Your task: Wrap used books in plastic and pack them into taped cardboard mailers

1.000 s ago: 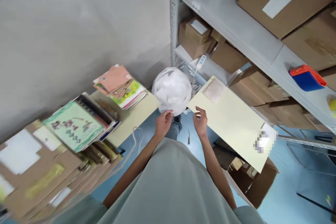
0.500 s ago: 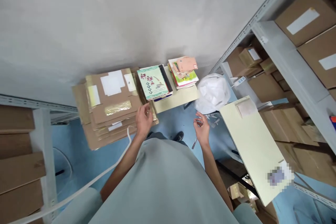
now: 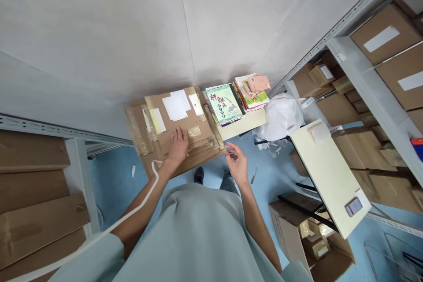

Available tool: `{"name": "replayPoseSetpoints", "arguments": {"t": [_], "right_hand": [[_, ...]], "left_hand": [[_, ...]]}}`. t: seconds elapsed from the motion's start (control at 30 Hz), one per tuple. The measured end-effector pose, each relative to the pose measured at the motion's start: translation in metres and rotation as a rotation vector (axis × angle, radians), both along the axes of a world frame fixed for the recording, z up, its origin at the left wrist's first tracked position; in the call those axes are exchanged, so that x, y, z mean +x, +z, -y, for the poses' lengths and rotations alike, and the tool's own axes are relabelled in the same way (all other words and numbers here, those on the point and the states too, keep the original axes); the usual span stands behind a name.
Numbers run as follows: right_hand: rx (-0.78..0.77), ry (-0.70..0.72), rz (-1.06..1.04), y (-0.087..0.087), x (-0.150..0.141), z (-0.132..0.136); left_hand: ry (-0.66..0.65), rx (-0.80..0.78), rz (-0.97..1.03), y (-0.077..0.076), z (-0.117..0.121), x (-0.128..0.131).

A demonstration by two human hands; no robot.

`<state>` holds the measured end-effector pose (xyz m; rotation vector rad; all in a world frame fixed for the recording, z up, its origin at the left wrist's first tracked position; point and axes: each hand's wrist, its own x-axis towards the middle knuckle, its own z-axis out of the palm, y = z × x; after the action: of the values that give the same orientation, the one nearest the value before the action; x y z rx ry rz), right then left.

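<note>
My left hand [image 3: 179, 146] lies flat, palm down, on a stack of flattened cardboard boxes [image 3: 167, 134] against the wall. White labels and strips of yellowish tape cover the top sheet. My right hand [image 3: 236, 161] is at the stack's right front corner, its fingers loosely curled and apart. Its fingertips come close to the cardboard edge; whether they touch it I cannot make out. Nothing shows in either hand. Right of the cardboard, a stack of books [image 3: 224, 105] with a green illustrated cover rests on a pale table [image 3: 243, 127].
Farther right are more booklets [image 3: 254, 92], a white plastic bag [image 3: 280, 116] and another pale table [image 3: 325, 172] with a phone [image 3: 353, 207]. An open carton [image 3: 291, 238] stands below. Box-filled shelves [image 3: 346, 59] flank both sides. A white cable [image 3: 109, 229] crosses my left arm.
My view has swung left, from the white bag to the cardboard stack. My left hand has come down onto the cardboard, and my right hand has moved to its right corner.
</note>
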<state>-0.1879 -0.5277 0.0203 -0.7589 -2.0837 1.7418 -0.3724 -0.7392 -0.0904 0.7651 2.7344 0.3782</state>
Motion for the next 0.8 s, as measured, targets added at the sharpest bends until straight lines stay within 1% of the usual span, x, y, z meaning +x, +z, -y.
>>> {"name": "replayPoseSetpoints", "arguments": {"t": [0.07,0.17,0.33,0.5,0.63,0.7,0.8], "right_hand": [[-0.006,-0.009,0.007,-0.001,0.007,0.014],[-0.019,-0.02,0.034,-0.001,0.022,0.025],[0.004,-0.038,0.095,0.002,0.038,0.026],[0.012,-0.044,0.069,0.008,0.032,0.029],[-0.003,0.01,0.025,0.012,0.021,0.036],[-0.003,0.039,0.002,0.014,0.016,0.037],[-0.004,0.082,-0.031,0.017,0.012,0.033]], "left_hand": [[-0.04,-0.036,-0.012,0.0,-0.002,-0.003],[-0.104,-0.087,0.012,0.002,-0.007,-0.006],[-0.077,-0.084,-0.041,0.009,-0.014,-0.006],[-0.088,-0.099,-0.036,0.016,-0.021,0.0],[-0.107,-0.096,-0.045,0.023,-0.024,0.002],[-0.112,-0.058,-0.059,0.029,-0.021,0.0],[-0.123,-0.028,-0.072,0.041,-0.011,-0.006]]}}
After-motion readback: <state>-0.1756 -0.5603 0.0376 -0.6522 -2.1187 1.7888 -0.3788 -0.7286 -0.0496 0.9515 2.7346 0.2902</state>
